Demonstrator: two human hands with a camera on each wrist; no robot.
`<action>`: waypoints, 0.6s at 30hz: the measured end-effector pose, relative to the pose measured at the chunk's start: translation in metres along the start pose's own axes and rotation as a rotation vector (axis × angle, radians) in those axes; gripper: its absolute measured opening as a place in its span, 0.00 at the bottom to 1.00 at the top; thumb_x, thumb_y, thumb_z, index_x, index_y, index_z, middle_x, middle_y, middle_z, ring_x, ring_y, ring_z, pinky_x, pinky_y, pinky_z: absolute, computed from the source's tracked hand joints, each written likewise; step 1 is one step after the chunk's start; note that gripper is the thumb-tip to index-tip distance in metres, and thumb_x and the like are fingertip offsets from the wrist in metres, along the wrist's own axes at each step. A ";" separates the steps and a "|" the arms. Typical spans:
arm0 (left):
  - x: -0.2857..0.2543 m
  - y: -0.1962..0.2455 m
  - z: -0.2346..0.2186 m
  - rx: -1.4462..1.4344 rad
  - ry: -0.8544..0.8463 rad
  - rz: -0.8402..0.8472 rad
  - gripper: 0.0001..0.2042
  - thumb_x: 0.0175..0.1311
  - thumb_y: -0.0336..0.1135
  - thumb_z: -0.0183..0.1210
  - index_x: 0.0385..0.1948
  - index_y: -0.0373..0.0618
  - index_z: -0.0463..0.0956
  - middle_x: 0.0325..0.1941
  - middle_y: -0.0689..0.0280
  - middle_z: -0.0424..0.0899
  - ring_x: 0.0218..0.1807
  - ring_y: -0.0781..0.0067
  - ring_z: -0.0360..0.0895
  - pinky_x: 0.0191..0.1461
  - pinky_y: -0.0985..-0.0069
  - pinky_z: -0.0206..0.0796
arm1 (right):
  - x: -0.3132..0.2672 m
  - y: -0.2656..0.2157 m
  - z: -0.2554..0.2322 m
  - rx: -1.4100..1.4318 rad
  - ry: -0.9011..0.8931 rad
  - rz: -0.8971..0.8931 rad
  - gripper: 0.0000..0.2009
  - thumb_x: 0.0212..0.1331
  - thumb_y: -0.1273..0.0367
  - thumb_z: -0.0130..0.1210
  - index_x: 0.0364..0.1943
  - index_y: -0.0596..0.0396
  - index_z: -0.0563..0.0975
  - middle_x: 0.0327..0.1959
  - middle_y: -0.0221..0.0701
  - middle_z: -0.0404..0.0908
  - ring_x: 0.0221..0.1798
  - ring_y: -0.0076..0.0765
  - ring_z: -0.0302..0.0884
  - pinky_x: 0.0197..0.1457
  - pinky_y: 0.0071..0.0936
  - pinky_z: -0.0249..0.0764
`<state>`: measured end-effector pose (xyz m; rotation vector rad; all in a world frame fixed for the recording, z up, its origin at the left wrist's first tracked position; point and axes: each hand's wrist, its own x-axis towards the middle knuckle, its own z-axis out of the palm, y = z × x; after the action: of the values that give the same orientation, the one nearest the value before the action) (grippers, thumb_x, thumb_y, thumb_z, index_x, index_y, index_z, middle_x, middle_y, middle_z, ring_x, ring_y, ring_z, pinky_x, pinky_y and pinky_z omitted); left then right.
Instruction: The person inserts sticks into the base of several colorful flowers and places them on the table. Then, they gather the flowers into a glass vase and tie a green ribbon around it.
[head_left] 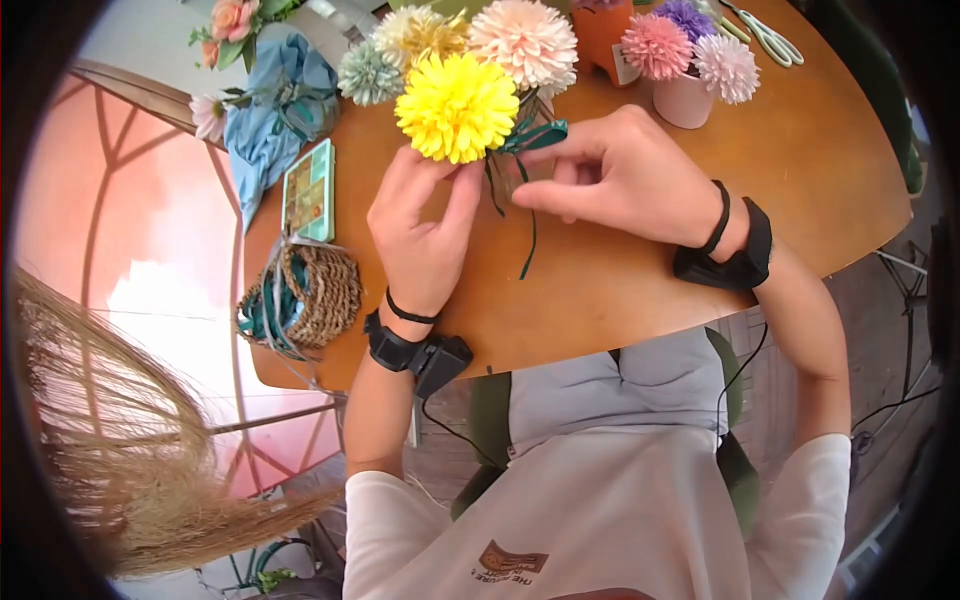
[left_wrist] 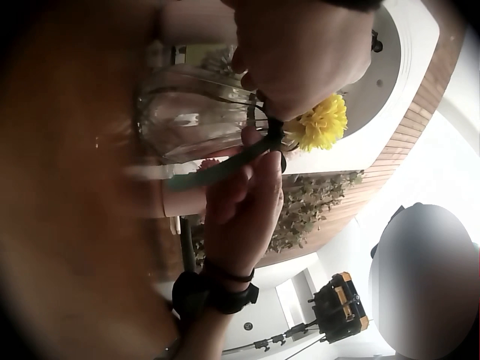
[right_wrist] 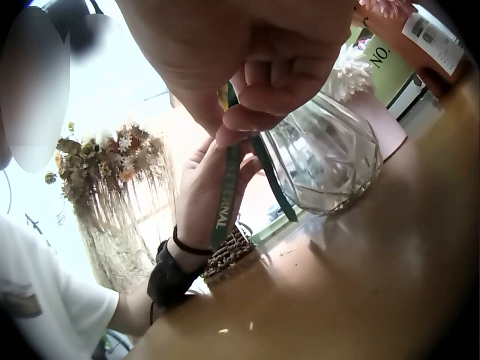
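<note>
A dark green ribbon (head_left: 540, 136) is looped at the neck of a clear glass vase (left_wrist: 187, 120), its loose ends hanging down. Beside the neck is a bright yellow flower (head_left: 458, 108). The left hand (head_left: 425, 230) pinches the ribbon under this flower, its fingertips partly hidden by the petals. From the other side the right hand (head_left: 635, 180) holds the ribbon between thumb and fingers, the other fingers curled in the right wrist view. One printed ribbon tail (right_wrist: 225, 199) hangs below the right hand there, next to the vase (right_wrist: 326, 157).
A woven basket (head_left: 325, 295) with ribbons and a compartment box (head_left: 308, 190) lie at the table's left. Behind are pale flowers (head_left: 522, 40) and a blue cloth bundle (head_left: 280, 100). A pink pot (head_left: 683, 103) of flowers and scissors (head_left: 775, 42) are at the back right.
</note>
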<state>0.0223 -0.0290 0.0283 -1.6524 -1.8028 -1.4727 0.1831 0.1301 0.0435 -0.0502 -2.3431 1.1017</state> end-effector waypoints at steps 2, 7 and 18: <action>-0.008 0.001 -0.001 -0.042 -0.018 -0.090 0.06 0.63 0.20 0.65 0.40 0.31 0.82 0.41 0.63 0.84 0.43 0.73 0.81 0.49 0.78 0.71 | 0.000 -0.004 0.003 0.084 -0.069 0.035 0.15 0.60 0.60 0.66 0.29 0.61 0.83 0.18 0.36 0.83 0.22 0.39 0.82 0.31 0.32 0.77; -0.010 -0.004 -0.003 -0.133 -0.060 -0.191 0.05 0.68 0.21 0.62 0.42 0.32 0.81 0.42 0.67 0.83 0.42 0.80 0.79 0.48 0.81 0.71 | 0.002 -0.008 0.007 0.093 -0.103 0.058 0.17 0.63 0.58 0.62 0.26 0.58 0.81 0.18 0.32 0.84 0.22 0.39 0.83 0.31 0.32 0.78; -0.011 -0.005 -0.006 -0.228 -0.086 -0.325 0.06 0.71 0.25 0.60 0.45 0.34 0.80 0.40 0.65 0.84 0.42 0.80 0.79 0.47 0.81 0.70 | 0.003 -0.011 0.012 0.299 -0.075 0.237 0.16 0.64 0.64 0.59 0.21 0.61 0.81 0.16 0.30 0.82 0.18 0.26 0.81 0.23 0.26 0.76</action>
<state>0.0192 -0.0394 0.0198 -1.5999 -2.0966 -1.8284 0.1767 0.1146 0.0465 -0.1825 -2.2521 1.5848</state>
